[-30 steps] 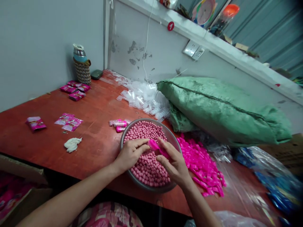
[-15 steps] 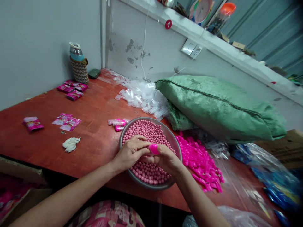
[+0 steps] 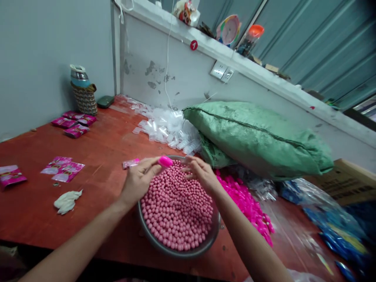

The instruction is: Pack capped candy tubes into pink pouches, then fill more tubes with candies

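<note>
A metal bowl (image 3: 179,252) full of small pink balls (image 3: 179,211) stands at the table's front edge. Above its left rim, my left hand (image 3: 139,182) is closed on a small tube with a bright pink cap (image 3: 166,161); the tube's body is mostly hidden by the fingers. My right hand (image 3: 204,176) hovers over the bowl's far right side, fingers apart and bent, nothing visible in it. Just behind my left hand lie small filled tubes (image 3: 129,164), partly covered. To the right of the bowl spreads a heap of pink caps (image 3: 249,207).
Clear empty tubes (image 3: 167,127) are piled behind the bowl, beside a large green sack (image 3: 258,137). At left are pink packets (image 3: 69,170), a crumpled white tissue (image 3: 67,201) and a bottle in a knitted sleeve (image 3: 84,92). Blue packages (image 3: 331,227) and a cardboard box (image 3: 340,180) stand right.
My hands, together at the pink cap before, are now apart. The left went up and left with the capped tube; the right moved up toward the bowl's far rim. The view shifted too.
</note>
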`<action>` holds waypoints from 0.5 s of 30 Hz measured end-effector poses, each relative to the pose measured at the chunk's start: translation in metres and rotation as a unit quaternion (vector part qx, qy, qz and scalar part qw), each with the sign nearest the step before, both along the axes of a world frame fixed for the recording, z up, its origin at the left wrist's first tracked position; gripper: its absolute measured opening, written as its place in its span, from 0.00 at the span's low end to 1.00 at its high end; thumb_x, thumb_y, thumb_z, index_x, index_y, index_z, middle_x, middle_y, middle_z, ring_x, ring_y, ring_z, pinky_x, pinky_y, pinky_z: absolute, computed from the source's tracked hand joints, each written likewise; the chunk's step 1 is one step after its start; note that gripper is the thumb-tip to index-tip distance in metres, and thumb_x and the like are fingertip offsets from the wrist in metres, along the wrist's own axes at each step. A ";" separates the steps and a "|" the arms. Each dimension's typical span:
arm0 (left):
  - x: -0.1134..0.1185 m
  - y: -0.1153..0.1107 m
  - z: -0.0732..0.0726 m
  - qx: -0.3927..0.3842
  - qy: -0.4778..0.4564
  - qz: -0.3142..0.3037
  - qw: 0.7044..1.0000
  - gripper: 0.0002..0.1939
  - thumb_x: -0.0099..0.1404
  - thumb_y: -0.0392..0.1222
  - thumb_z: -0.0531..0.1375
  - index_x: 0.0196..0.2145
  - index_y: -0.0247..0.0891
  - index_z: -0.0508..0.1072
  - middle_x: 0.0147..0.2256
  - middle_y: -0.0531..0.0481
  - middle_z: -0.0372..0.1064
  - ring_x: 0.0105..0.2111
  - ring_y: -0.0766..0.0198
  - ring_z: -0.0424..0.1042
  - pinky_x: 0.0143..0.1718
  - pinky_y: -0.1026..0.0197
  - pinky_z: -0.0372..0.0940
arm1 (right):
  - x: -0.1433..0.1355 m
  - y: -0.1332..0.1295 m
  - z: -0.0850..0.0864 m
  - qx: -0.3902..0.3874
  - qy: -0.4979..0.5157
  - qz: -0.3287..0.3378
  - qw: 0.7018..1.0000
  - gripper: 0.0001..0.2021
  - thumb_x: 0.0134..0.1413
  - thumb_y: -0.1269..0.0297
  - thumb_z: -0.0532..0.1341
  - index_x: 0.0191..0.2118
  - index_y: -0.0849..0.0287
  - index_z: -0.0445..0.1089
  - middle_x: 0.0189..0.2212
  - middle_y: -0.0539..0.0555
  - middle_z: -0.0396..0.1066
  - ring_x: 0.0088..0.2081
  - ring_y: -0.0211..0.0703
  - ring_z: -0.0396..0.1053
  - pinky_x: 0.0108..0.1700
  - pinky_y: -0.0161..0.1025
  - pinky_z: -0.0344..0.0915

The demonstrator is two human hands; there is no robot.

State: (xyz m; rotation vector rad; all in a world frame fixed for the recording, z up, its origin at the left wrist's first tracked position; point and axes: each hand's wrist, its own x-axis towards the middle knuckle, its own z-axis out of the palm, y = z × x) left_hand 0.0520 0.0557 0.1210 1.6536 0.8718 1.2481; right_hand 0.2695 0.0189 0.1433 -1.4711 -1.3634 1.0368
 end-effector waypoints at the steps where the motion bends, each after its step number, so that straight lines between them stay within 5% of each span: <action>1: -0.004 0.013 -0.003 -0.006 0.014 0.031 0.999 0.16 0.59 0.43 0.54 0.44 0.40 0.70 0.44 0.47 0.69 0.44 0.58 0.67 0.48 0.55 0.60 | 0.016 0.018 -0.002 0.021 -0.134 -0.059 0.989 0.23 0.54 0.50 0.49 0.51 0.58 0.58 0.43 0.57 0.66 0.37 0.41 0.69 0.35 0.39 0.67; 2: -0.009 0.025 -0.007 -0.012 0.029 0.056 0.998 0.17 0.59 0.44 0.54 0.46 0.39 0.69 0.45 0.47 0.68 0.45 0.58 0.67 0.48 0.55 0.60 | 0.032 0.036 -0.006 0.010 -0.291 -0.097 0.952 0.22 0.56 0.51 0.46 0.51 0.58 0.58 0.42 0.56 0.67 0.38 0.40 0.68 0.36 0.37 0.67; 5: -0.022 0.046 -0.022 -0.033 0.078 0.099 0.992 0.22 0.57 0.44 0.54 0.50 0.36 0.65 0.48 0.44 0.66 0.46 0.57 0.66 0.48 0.54 0.60 | 0.069 0.084 -0.022 -0.025 -0.421 -0.119 0.899 0.18 0.54 0.59 0.51 0.48 0.62 0.61 0.43 0.61 0.67 0.44 0.47 0.65 0.44 0.43 0.62; 12: -0.030 0.023 -0.033 -0.062 0.110 0.082 0.989 0.20 0.58 0.48 0.54 0.45 0.37 0.69 0.45 0.47 0.69 0.47 0.58 0.66 0.49 0.55 0.59 | 0.088 0.138 -0.060 -0.042 -0.557 -0.002 0.829 0.18 0.54 0.76 0.49 0.50 0.55 0.60 0.58 0.59 0.48 0.56 0.51 0.48 0.51 0.49 0.51; 15: -0.026 0.015 -0.031 -0.064 0.113 0.067 0.989 0.19 0.58 0.47 0.54 0.44 0.38 0.70 0.43 0.47 0.70 0.45 0.57 0.68 0.47 0.55 0.62 | 0.093 0.144 -0.062 -0.032 -0.573 0.030 0.818 0.14 0.55 0.76 0.48 0.45 0.59 0.63 0.54 0.62 0.56 0.54 0.49 0.50 0.51 0.48 0.51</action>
